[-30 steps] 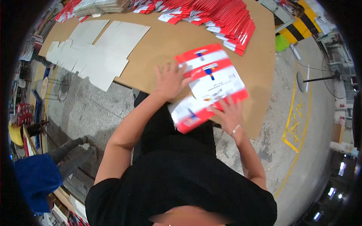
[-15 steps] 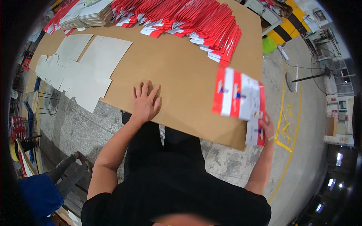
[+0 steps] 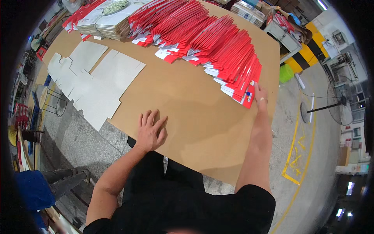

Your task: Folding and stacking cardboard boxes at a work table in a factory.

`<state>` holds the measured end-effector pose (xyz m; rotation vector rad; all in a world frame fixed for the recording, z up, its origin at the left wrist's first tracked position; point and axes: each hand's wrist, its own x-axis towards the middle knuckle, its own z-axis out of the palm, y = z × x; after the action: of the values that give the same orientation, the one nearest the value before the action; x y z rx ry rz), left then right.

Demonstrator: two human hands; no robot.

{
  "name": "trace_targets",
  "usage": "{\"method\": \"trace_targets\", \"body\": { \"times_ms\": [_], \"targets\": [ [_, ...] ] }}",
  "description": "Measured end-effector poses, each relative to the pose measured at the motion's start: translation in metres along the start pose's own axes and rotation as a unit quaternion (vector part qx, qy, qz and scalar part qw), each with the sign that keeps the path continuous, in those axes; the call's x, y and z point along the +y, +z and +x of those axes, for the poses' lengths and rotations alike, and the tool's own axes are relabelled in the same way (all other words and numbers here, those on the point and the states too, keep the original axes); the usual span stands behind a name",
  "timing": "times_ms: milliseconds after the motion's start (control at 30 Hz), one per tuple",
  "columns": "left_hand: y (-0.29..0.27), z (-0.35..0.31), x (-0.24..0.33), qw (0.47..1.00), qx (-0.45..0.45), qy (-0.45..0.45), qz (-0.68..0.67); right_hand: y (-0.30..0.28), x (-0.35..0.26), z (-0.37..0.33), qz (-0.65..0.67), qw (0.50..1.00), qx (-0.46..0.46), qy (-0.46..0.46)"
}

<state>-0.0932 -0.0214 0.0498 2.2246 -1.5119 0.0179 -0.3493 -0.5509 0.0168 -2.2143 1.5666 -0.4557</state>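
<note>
My right hand [image 3: 261,94] reaches to the near right end of a long fanned row of red-and-white flat cartons [image 3: 220,43]. Its fingers pinch the right edge of the last flat carton [image 3: 247,99], which lies against the row. Part of the grip is hidden behind the hand. Resting on the brown table board [image 3: 187,117] near its front edge, my left hand [image 3: 151,132] has its fingers spread and nothing in them.
Pale cut cardboard sheets [image 3: 101,85] lie at the left, overhanging the table edge. A tied cardboard stack [image 3: 111,19] stands at the far left. Beyond the right edge are a green bin [image 3: 286,73] and a standing fan [image 3: 337,103]. A person in blue [image 3: 35,189] is at lower left.
My right hand has carried a flat carton from the table's near right corner forward to the row's end. My left hand stays spread on the board. The view has shifted slightly.
</note>
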Motion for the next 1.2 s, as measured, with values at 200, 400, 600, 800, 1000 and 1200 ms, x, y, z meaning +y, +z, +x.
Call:
{"method": "trace_targets", "body": {
  "times_ms": [200, 400, 600, 800, 1000, 1200],
  "targets": [
    [0.002, 0.000, 0.000, 1.000, -0.016, -0.002, 0.016, 0.040, -0.033, -0.013, 0.596, 0.802, -0.052, -0.011],
    [0.007, -0.005, -0.005, 1.000, -0.003, 0.007, 0.018, 0.063, -0.054, -0.026, 0.386, 0.915, 0.119, -0.014],
    [-0.005, 0.028, -0.027, 0.988, -0.134, 0.006, -0.078, 0.054, 0.003, -0.171, 0.211, 0.969, 0.078, -0.099],
    [-0.021, 0.022, -0.140, 0.968, 0.082, -0.134, 0.196, -0.012, -0.006, -0.344, 0.238, 0.969, -0.027, -0.061],
    [-0.049, 0.033, -0.040, 0.948, -0.245, -0.154, 0.132, 0.008, -0.103, -0.433, 0.191, 0.956, -0.098, -0.200],
    [-0.040, -0.001, -0.008, 0.997, -0.076, -0.017, -0.022, 0.020, -0.180, -0.459, -0.038, 0.845, -0.250, -0.471]
  ]
}}
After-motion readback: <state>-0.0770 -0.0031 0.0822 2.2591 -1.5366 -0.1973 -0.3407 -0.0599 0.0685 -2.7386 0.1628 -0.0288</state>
